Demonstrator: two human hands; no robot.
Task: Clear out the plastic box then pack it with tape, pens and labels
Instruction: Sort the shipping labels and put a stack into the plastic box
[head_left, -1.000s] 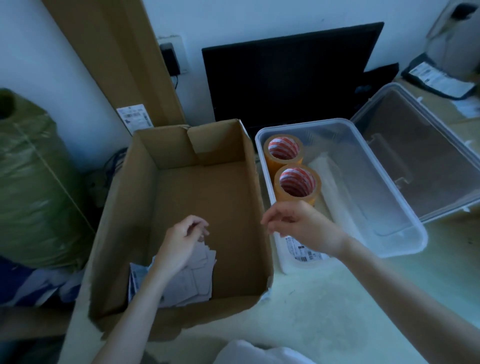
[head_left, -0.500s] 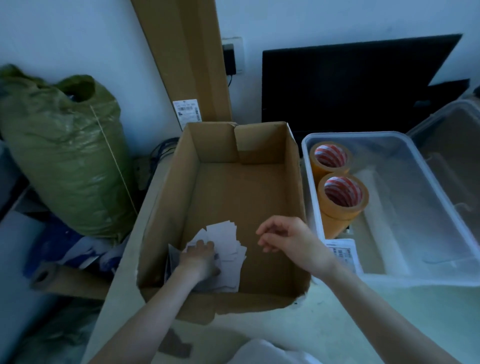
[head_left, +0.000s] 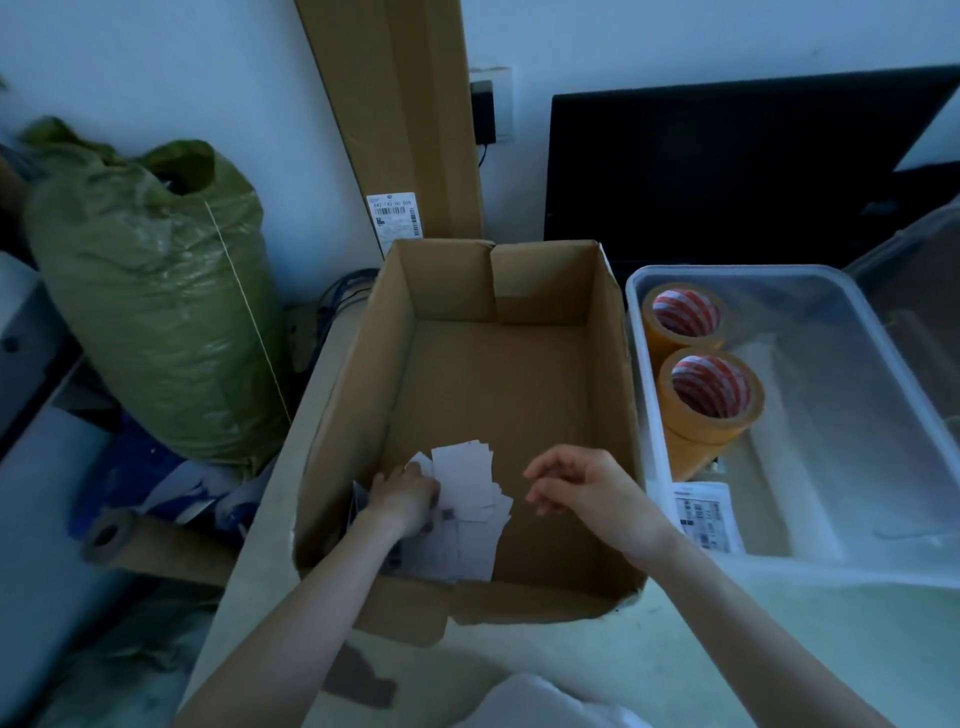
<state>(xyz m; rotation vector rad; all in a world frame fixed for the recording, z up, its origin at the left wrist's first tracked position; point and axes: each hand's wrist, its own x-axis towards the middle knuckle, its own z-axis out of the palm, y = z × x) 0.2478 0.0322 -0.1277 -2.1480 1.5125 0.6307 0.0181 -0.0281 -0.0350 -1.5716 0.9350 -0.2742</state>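
Left hand grip: left hand low in the cardboard box, fingers curled down onto the pile of white labels at the near-left corner; whether it pinches them or only presses, cannot tell.
Right hand grip: right hand hovers above the box floor, fingers loosely bent and apart, holding nothing.
Plastic box: clear plastic box just right of the cardboard box, touching it. Inside: two tape rolls along its left wall, a printed label sheet near them at the front.
Change: half a second ago the left hand lay on the same pile; now the labels look more spread, one sheet fanned upward. Right hand barely moved.
Bench: pale bench carries both boxes.
Room: green sack on the left, tall cardboard panel leaning on the white wall, dark screen behind the plastic box, cardboard tube on the floor.
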